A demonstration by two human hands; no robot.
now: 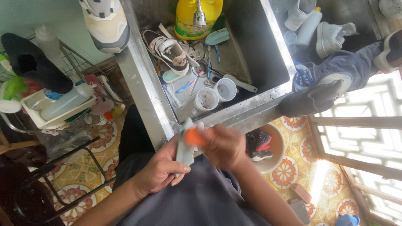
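Patterned floor tiles (289, 173) lie below a steel sink (144, 96). Nearest, the left hand (161, 169) wraps a pale soft tube (184, 146) above the lap; the blurred right hand (224, 146) pinches its orange cap (193, 137). Beyond, two round white cups (215, 94), a worn sneaker (169, 50), then a yellow jug (197, 19).

A slim pale tube (184, 146) stands nearly upright in front of the metal sink's near rim, above the person's lap; its whitish-grey body is wrapped by the fingers of the left hand (161, 169), with its upper end poking out above them; an orange cap (193, 136) sits at its top, pinched by the right hand (224, 146), which is blurred; the tube's lower end is hidden in the left palm.
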